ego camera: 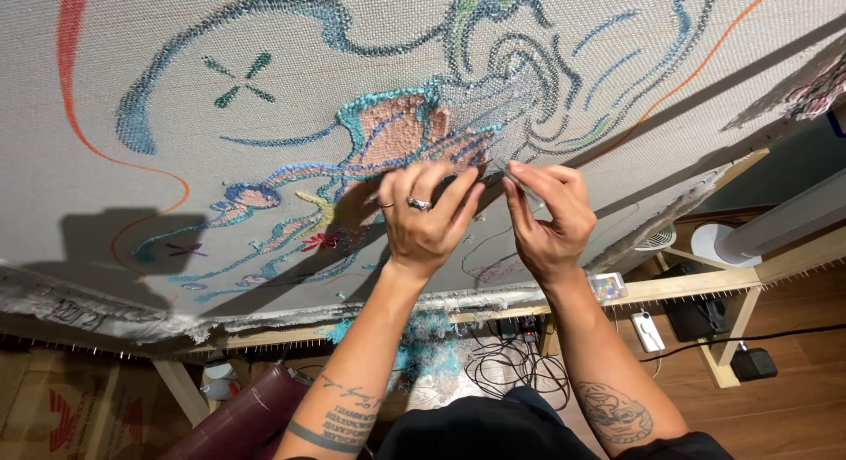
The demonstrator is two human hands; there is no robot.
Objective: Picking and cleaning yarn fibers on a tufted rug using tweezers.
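Currently, head view only:
step: hand work on the tufted patch of the stretched cloth [176,125], just right of the pink motif [401,129]
left hand [427,222]: fingers curled, fingertips pressing the cloth, holding nothing I can see
right hand [546,218]: thumb and forefinger pinched on a thin pale strand [515,180], likely yarn
strand axis: short, runs up-left toward the cloth
next move, my guess: fine pinch control, cloth kept taut on the wooden frame [687,288]

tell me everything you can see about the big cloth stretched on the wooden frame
The cloth is pale grey, woven, stretched upright on a wooden frame, its lower edge frayed. Blue, teal, pink and orange yarn forms swirling shapes. The left hand presses fingertips against it by the pink patch; the right hand pinches something thin at its surface.
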